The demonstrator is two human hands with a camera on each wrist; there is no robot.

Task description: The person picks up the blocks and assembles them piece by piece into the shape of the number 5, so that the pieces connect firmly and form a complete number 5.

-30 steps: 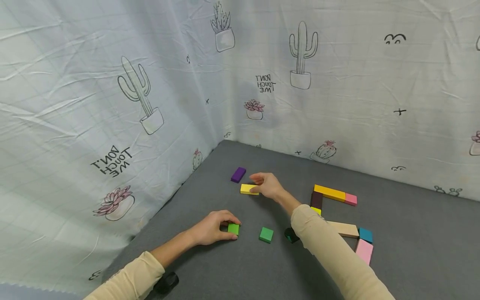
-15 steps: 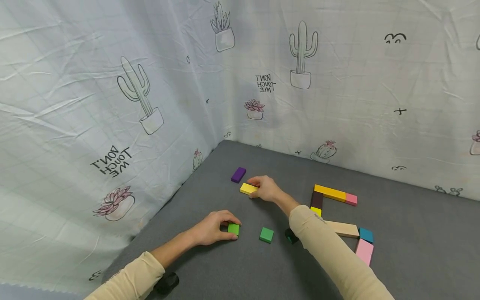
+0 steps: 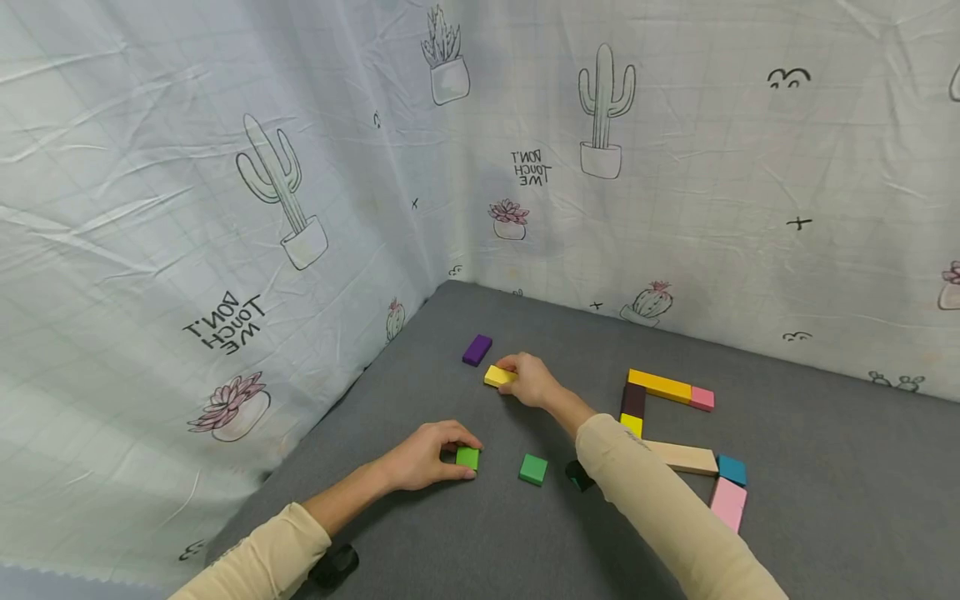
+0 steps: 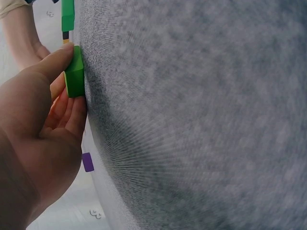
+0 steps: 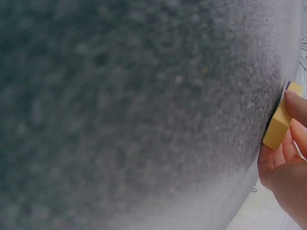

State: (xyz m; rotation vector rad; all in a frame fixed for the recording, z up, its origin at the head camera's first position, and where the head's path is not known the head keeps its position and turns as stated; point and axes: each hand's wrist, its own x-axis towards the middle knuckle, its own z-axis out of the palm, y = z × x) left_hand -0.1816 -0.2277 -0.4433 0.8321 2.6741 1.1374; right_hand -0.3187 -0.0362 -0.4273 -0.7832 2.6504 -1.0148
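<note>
My left hand pinches a light green block between thumb and fingers on the grey table. In the left wrist view the thumb lies on one side of that green block and the fingers on the other. Farther back, my right hand grips a yellow block by its right part, which the fingers partly cover. The right wrist view shows the yellow block held between thumb and fingertips, close to the table surface. A purple block lies just beyond the yellow one.
A darker green block lies between the forearms. To the right, an angular row joins orange, pink, dark brown, bright yellow, beige, blue and light pink blocks. Cactus-print cloth hangs behind the grey table.
The right hand has closed its fingers around the yellow block and shifted it slightly to the right. The left hand stays in place on the light green block.
</note>
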